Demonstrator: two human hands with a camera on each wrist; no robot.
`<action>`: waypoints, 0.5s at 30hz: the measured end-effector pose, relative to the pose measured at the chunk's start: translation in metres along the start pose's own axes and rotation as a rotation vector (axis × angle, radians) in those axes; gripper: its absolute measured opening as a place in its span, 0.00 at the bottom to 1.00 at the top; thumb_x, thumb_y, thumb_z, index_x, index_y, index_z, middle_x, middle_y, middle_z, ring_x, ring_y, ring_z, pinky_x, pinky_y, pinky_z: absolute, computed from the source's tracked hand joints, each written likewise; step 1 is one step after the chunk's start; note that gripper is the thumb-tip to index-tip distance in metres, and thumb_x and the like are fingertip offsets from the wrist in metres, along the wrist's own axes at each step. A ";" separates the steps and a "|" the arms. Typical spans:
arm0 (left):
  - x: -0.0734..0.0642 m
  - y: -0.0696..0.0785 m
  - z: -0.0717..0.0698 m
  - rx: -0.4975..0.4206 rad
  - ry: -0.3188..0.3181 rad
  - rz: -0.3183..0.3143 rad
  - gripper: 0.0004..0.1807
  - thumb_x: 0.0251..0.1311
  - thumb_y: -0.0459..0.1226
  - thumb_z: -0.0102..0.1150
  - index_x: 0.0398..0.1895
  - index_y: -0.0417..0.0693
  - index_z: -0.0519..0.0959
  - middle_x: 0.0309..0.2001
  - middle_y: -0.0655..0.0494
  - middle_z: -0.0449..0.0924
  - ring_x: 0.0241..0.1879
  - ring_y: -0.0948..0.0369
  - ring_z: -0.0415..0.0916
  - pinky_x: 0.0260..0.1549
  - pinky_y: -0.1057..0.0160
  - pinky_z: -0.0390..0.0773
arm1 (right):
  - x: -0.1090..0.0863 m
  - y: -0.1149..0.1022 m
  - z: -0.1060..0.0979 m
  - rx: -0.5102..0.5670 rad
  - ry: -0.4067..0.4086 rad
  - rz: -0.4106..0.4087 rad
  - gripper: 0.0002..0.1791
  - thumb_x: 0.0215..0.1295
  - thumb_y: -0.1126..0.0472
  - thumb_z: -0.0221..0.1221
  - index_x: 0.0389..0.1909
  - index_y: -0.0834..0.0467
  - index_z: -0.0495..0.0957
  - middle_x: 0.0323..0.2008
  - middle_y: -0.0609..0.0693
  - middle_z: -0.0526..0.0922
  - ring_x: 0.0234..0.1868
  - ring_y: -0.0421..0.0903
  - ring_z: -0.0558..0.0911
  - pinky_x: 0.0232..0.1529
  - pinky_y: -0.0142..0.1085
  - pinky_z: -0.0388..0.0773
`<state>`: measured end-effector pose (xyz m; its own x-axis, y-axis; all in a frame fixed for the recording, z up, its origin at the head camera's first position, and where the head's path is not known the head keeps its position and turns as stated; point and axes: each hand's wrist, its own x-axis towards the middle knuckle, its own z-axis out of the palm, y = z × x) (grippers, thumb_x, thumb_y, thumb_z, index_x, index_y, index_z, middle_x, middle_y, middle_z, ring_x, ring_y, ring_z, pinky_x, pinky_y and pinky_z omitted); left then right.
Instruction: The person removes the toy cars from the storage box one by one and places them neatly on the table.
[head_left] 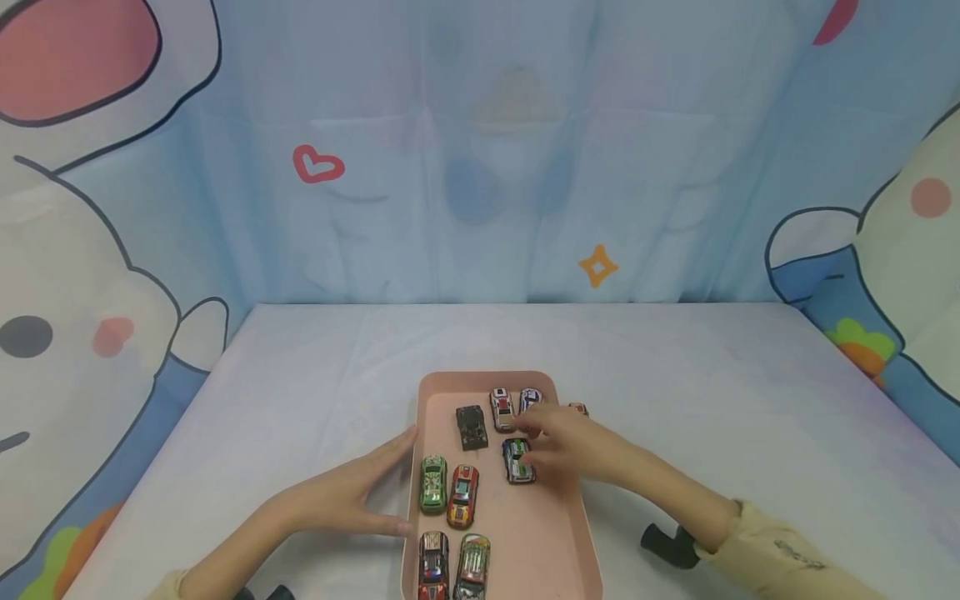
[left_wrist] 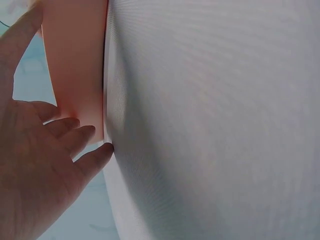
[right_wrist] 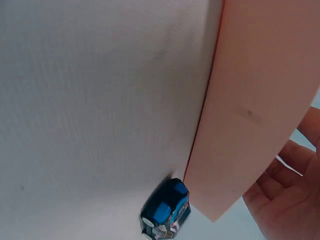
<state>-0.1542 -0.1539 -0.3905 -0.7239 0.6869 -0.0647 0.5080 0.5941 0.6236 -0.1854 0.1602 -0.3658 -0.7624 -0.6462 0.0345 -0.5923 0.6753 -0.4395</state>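
Note:
A pink tray lies on the white table with several toy cars in it. My left hand is at the tray's left side, fingers and thumb spread, fingertips against the outer wall. In the left wrist view its fingers lie along the pink wall. My right hand reaches over the right rim. Its fingertips are at a green-and-white toy car, near a red-and-white car and a blue-and-white car. Whether it pinches one is hidden; in the right wrist view the tray wall covers its fingertips.
A black car, a green car and a red-and-yellow car sit in the tray, with two more cars at its near end. Outside the right wall stands another toy car. A cartoon-printed cloth hangs behind the table.

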 end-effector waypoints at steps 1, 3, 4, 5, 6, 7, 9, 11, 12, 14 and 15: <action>0.000 0.000 0.000 0.001 -0.001 0.000 0.59 0.41 0.62 0.60 0.70 0.51 0.37 0.70 0.56 0.36 0.67 0.59 0.39 0.63 0.54 0.50 | 0.000 0.000 0.002 -0.005 -0.008 0.004 0.21 0.52 0.58 0.63 0.47 0.62 0.75 0.38 0.47 0.76 0.39 0.43 0.75 0.41 0.36 0.76; 0.000 0.000 0.000 0.003 0.000 0.001 0.59 0.40 0.62 0.59 0.70 0.51 0.37 0.70 0.55 0.36 0.67 0.58 0.39 0.63 0.54 0.50 | 0.001 0.000 0.005 -0.027 -0.015 0.014 0.22 0.50 0.56 0.64 0.45 0.62 0.75 0.39 0.47 0.76 0.39 0.42 0.74 0.41 0.37 0.76; -0.001 0.000 0.000 0.005 0.000 0.002 0.59 0.40 0.62 0.59 0.70 0.51 0.37 0.70 0.55 0.36 0.67 0.58 0.39 0.63 0.54 0.50 | 0.001 0.000 0.007 -0.042 -0.019 0.018 0.23 0.49 0.55 0.65 0.45 0.62 0.75 0.39 0.48 0.76 0.40 0.42 0.74 0.42 0.37 0.76; -0.001 0.001 0.000 0.005 0.001 0.002 0.59 0.40 0.62 0.59 0.70 0.51 0.37 0.70 0.55 0.36 0.67 0.58 0.40 0.63 0.54 0.50 | 0.002 0.000 0.008 -0.060 -0.025 0.021 0.25 0.48 0.54 0.65 0.46 0.62 0.75 0.40 0.48 0.76 0.40 0.43 0.74 0.43 0.38 0.76; -0.001 0.001 0.000 0.007 0.002 0.002 0.59 0.40 0.62 0.59 0.70 0.51 0.37 0.70 0.55 0.36 0.67 0.58 0.40 0.63 0.54 0.50 | 0.002 0.000 0.010 -0.074 -0.030 0.026 0.26 0.47 0.53 0.66 0.46 0.63 0.75 0.40 0.49 0.76 0.41 0.43 0.74 0.44 0.38 0.76; -0.001 0.001 0.000 0.007 0.002 0.002 0.59 0.40 0.62 0.59 0.70 0.51 0.37 0.70 0.55 0.36 0.67 0.58 0.40 0.63 0.54 0.50 | 0.002 0.000 0.011 -0.091 -0.033 0.027 0.27 0.46 0.52 0.66 0.46 0.63 0.75 0.41 0.50 0.76 0.42 0.44 0.75 0.45 0.39 0.76; -0.001 0.001 0.000 0.007 0.002 0.001 0.59 0.40 0.62 0.59 0.70 0.51 0.37 0.70 0.56 0.36 0.67 0.58 0.39 0.63 0.54 0.50 | 0.002 0.000 0.013 -0.111 -0.034 0.035 0.29 0.45 0.50 0.66 0.46 0.64 0.74 0.43 0.51 0.76 0.44 0.45 0.75 0.47 0.40 0.75; 0.000 0.000 0.000 0.007 0.002 0.001 0.59 0.40 0.62 0.59 0.70 0.52 0.37 0.70 0.56 0.36 0.67 0.59 0.39 0.63 0.54 0.50 | 0.003 0.000 0.015 -0.122 -0.028 0.038 0.30 0.43 0.50 0.67 0.46 0.63 0.73 0.42 0.51 0.76 0.45 0.46 0.75 0.48 0.40 0.74; 0.000 0.000 0.000 0.008 0.001 0.000 0.59 0.40 0.62 0.59 0.70 0.52 0.37 0.70 0.56 0.36 0.67 0.59 0.39 0.63 0.54 0.50 | 0.003 0.000 0.016 -0.119 -0.020 0.037 0.30 0.42 0.50 0.67 0.45 0.63 0.73 0.42 0.51 0.76 0.44 0.46 0.75 0.49 0.40 0.74; 0.000 0.000 0.000 0.005 0.000 -0.003 0.59 0.40 0.62 0.59 0.70 0.52 0.37 0.70 0.57 0.36 0.67 0.59 0.39 0.63 0.54 0.50 | 0.002 -0.001 0.016 -0.106 -0.002 0.036 0.30 0.41 0.51 0.68 0.45 0.60 0.72 0.42 0.50 0.76 0.44 0.45 0.75 0.48 0.39 0.74; 0.000 0.000 0.000 0.003 0.000 -0.004 0.59 0.40 0.62 0.59 0.70 0.52 0.37 0.70 0.57 0.36 0.67 0.58 0.39 0.63 0.54 0.50 | 0.002 -0.001 0.016 -0.096 0.007 0.033 0.30 0.40 0.51 0.69 0.44 0.59 0.71 0.41 0.49 0.76 0.44 0.44 0.75 0.48 0.39 0.75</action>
<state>-0.1540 -0.1539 -0.3909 -0.7258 0.6846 -0.0668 0.5066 0.5977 0.6214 -0.1819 0.1528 -0.3799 -0.7837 -0.6206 0.0273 -0.5886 0.7278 -0.3520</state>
